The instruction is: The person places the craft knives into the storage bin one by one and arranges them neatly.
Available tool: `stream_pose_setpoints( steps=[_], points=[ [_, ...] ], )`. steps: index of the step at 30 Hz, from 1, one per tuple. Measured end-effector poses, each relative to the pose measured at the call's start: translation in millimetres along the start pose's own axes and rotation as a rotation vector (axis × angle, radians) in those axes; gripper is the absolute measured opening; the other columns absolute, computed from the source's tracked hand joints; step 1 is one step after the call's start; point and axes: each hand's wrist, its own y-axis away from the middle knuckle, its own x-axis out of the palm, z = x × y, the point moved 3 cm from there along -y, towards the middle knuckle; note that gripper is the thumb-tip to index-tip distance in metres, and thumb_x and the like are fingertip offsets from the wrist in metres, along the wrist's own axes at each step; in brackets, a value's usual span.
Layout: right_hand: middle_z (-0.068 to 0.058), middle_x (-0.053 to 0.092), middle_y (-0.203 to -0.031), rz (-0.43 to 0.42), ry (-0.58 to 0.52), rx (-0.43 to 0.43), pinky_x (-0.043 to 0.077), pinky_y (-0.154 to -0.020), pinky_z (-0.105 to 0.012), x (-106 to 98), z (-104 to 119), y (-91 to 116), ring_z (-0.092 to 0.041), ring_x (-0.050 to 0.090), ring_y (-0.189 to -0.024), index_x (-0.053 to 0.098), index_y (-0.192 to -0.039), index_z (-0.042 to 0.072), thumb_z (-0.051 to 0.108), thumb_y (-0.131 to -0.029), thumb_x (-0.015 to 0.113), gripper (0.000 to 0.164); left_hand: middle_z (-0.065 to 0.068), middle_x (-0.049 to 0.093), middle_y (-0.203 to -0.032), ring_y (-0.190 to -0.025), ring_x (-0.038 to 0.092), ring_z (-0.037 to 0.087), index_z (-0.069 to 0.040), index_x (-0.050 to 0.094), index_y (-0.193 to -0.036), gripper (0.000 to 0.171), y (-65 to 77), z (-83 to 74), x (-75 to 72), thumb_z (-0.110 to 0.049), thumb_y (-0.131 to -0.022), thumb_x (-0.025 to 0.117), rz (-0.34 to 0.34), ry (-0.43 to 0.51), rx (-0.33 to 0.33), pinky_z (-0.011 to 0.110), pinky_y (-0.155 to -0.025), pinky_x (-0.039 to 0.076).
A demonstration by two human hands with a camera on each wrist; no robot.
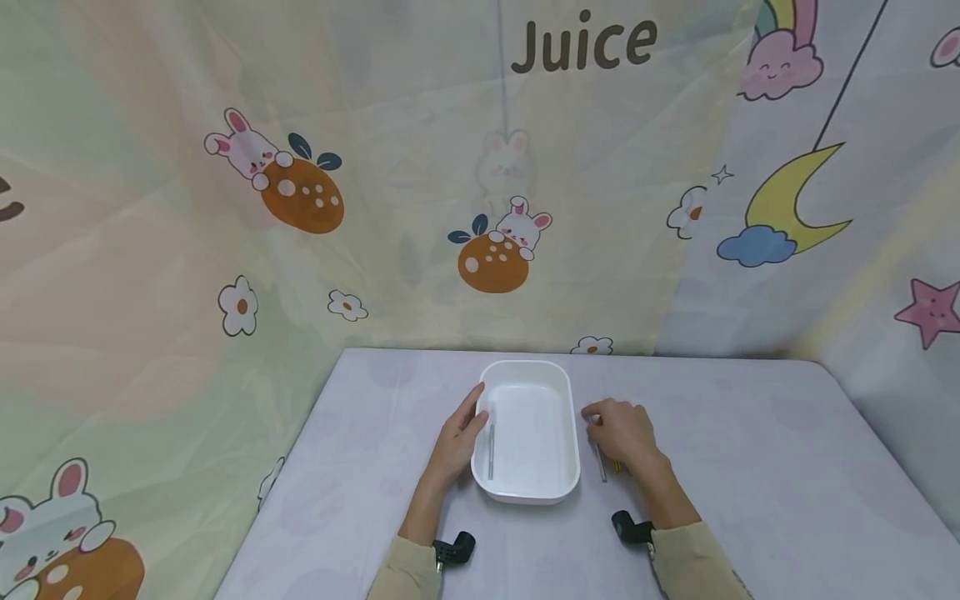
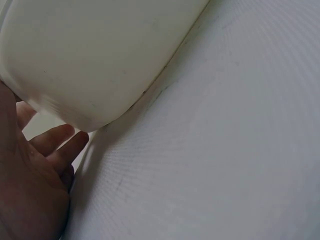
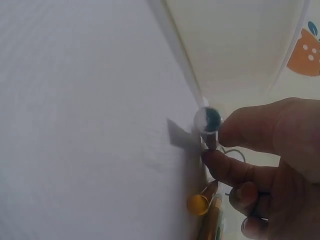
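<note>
A white rectangular tray [image 1: 527,492] stands on the table, with a slim pen [image 1: 491,454] lying lengthwise along its left inner side. My left hand [image 1: 453,437] holds the tray's left edge, thumb at the rim; in the left wrist view its fingers [image 2: 60,145] touch the outer wall. Just right of the tray, my right hand [image 1: 624,431] pinches a slim pen [image 1: 602,465] between thumb and finger. Its round, dark teal and white end [image 3: 208,120] faces the right wrist camera. Under that hand lies an orange-ended pen [image 3: 198,204], beside another slender pen [image 3: 214,220], partly cut off.
A pale cloth covers the table [image 1: 750,467]. Behind it hangs a printed curtain [image 1: 405,167] with rabbits, oranges and flowers. Black wrist cameras [image 1: 456,548] sit at both cuffs, near the table's front.
</note>
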Motion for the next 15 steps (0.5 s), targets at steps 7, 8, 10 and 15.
stream_pose_setpoints(
  steps=[7,8,10,15],
  points=[
    [-0.009,0.077,-0.089,-0.016,-0.046,0.022,0.045,-0.054,-0.029,-3.0,-0.2,-2.5,-0.019,0.057,-0.064,0.076,-0.124,0.008,0.012,-0.091,0.071,0.034,-0.011,0.035,-0.167,-0.158,0.027,0.015,-0.031,0.041,-0.160,0.051,-0.7,1.2,-0.2,-0.031,-0.110,0.051,0.000,-0.024,0.001,0.041,-0.131,0.024],
    [-0.009,0.077,-0.087,-0.021,-0.050,0.019,0.043,-0.054,-0.029,-3.5,-0.2,-2.8,-0.019,0.056,-0.063,0.076,-0.124,0.008,0.012,-0.091,0.071,0.034,-0.011,0.035,-0.168,-0.159,0.027,0.015,-0.031,0.041,-0.160,0.051,-0.8,1.1,-0.2,-0.031,-0.110,0.051,0.000,-0.026,0.002,0.041,-0.131,0.023],
    [-0.008,0.076,-0.086,-0.030,-0.054,0.013,0.042,-0.054,-0.029,-4.7,0.1,-3.2,-0.018,0.055,-0.061,0.076,-0.124,0.008,0.012,-0.091,0.072,0.034,-0.009,0.034,-0.168,-0.159,0.027,0.016,-0.031,0.041,-0.160,0.051,-0.7,0.5,-0.2,-0.031,-0.110,0.051,0.002,-0.027,0.006,0.042,-0.131,0.023],
    [-0.007,0.075,-0.085,-0.078,-0.081,-0.004,0.042,-0.054,-0.028,-8.2,1.8,-3.8,-0.017,0.053,-0.061,0.075,-0.126,0.009,0.013,-0.093,0.071,0.034,-0.011,0.035,-0.168,-0.159,0.027,0.014,-0.034,0.042,-0.159,0.050,0.5,-1.2,-0.7,-0.032,-0.110,0.052,0.005,-0.018,-0.003,0.040,-0.131,0.024]
  ],
)
